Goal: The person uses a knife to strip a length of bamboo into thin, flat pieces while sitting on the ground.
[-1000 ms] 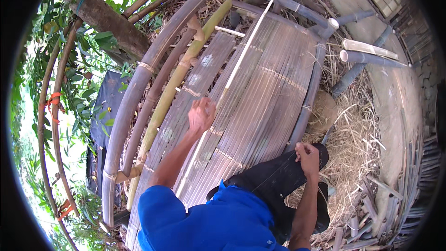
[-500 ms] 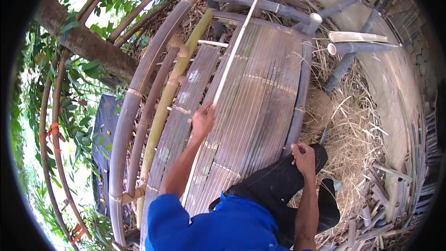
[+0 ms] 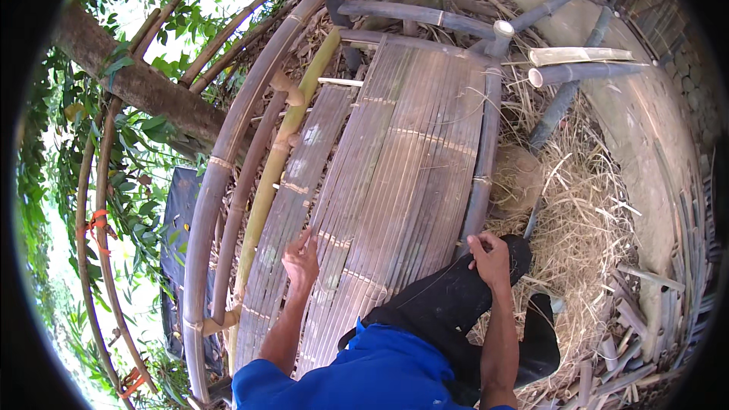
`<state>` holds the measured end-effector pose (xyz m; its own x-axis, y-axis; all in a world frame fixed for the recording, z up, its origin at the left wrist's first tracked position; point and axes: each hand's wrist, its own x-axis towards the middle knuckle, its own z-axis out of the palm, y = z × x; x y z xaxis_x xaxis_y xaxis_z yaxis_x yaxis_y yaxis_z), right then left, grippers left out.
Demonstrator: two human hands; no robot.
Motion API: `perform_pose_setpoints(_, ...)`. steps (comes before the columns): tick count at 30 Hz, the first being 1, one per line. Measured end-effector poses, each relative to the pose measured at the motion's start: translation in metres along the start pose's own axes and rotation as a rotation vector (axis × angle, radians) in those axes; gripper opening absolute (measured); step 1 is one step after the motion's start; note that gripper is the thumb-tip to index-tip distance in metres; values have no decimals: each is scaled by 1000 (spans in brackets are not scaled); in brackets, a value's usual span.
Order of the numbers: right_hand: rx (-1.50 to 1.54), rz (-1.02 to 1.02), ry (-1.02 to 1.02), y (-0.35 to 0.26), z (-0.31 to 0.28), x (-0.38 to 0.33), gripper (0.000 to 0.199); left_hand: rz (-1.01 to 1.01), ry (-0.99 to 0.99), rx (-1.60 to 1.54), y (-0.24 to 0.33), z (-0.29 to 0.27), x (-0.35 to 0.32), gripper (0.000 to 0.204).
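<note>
- head view: left hand [image 3: 301, 262] rests flat on the slatted bamboo platform [image 3: 395, 175], fingers apart, gripping nothing, likely bracing.
- right hand [image 3: 490, 258] presses on the black-trousered knee [image 3: 456, 296], fingers curled over it, for balance.
- green bamboo pole [image 3: 285, 137] lies along the platform's left edge.

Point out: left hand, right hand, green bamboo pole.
left hand [image 3: 301, 262], head view, back of the hand
right hand [image 3: 490, 257], head view, back of the hand
green bamboo pole [image 3: 275, 167], head view, mid-length of the stalk
</note>
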<state>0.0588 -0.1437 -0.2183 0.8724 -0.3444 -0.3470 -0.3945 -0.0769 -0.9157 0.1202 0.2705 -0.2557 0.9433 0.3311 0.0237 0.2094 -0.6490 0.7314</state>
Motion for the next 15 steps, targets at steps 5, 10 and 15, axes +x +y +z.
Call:
perform_pose_setpoints(5, 5, -26, 4, 2, 0, 1, 29, 6, 22, 119, -14, 10, 1, 30)
perform_pose_setpoints(10, -9, -17, -11, -4, 5, 1, 29, 244, 110, 57, -25, 19, 6, 30)
perform_pose_setpoints(15, -47, 2, -15, -6, 1, 1, 29, 100, 32, -6, -4, 25, 9, 32)
